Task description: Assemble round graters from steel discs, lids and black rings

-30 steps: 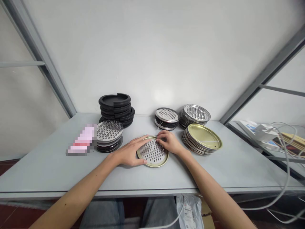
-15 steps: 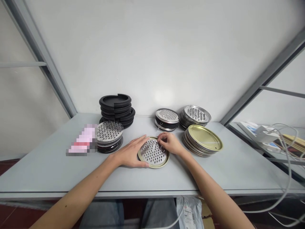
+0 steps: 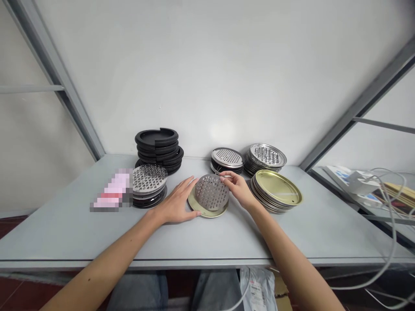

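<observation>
A round perforated metal disc [image 3: 211,192] is tilted up at its far edge over a gold-coloured round pan [image 3: 205,211] lying on the grey table [image 3: 97,229]. My right hand [image 3: 238,188] pinches the disc's far right edge, fingers closed on it. My left hand [image 3: 177,202] rests flat with fingers spread against the left rim of the gold pan.
A stack of gold pans [image 3: 275,188] sits to the right. Behind it are a stack of perforated discs [image 3: 266,156] and an assembled stack [image 3: 227,160]. Black rings [image 3: 158,146] are piled at the back left, with more perforated pieces [image 3: 148,183] and a pink blurred object [image 3: 112,192] on the left. Cables [image 3: 385,181] lie far right.
The perforated disc lay flat in the gold pan; now my right hand has lifted its far edge so it tilts up. My left hand slid slightly to the pan's left rim.
</observation>
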`<state>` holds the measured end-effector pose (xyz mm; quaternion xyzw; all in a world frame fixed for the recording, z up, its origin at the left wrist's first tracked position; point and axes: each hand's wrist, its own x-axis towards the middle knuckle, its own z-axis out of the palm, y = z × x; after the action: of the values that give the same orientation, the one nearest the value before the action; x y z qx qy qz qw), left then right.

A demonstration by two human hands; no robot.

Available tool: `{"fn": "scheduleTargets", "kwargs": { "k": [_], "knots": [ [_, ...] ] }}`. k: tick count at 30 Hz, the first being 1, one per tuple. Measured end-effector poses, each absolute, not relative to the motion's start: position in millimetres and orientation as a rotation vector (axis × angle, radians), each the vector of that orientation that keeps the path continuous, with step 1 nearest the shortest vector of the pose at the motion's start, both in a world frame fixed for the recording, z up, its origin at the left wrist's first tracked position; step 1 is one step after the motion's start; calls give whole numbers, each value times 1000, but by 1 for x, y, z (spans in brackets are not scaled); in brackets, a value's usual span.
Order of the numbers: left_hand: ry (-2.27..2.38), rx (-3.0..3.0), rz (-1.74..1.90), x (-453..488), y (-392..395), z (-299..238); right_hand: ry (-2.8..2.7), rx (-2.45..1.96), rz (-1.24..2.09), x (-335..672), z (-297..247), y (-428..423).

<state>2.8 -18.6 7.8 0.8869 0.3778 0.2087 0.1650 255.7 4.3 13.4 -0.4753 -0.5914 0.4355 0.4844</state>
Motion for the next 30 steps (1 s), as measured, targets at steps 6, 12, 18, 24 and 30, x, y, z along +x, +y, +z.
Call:
{"fn": "scheduleTargets", "kwargs": {
  "k": [6, 12, 18, 24, 30],
  "knots": [
    [1102, 2543, 710, 9, -21, 10, -1300, -1062, 1247, 254, 22, -1],
    [1111, 2530, 796, 13, -20, 9, -1350, -949, 1417, 245, 19, -6],
    [1128, 2477, 859, 16, -20, 7, -1386, -844, 1525, 242, 17, -9],
    [1126, 2529, 870, 18, -18, 15, -1372, -731, 1589, 243, 16, -9],
    [1191, 2500, 852, 24, -29, 40, -1281, -674, 1593, 258, 24, -5]
  ]
}}
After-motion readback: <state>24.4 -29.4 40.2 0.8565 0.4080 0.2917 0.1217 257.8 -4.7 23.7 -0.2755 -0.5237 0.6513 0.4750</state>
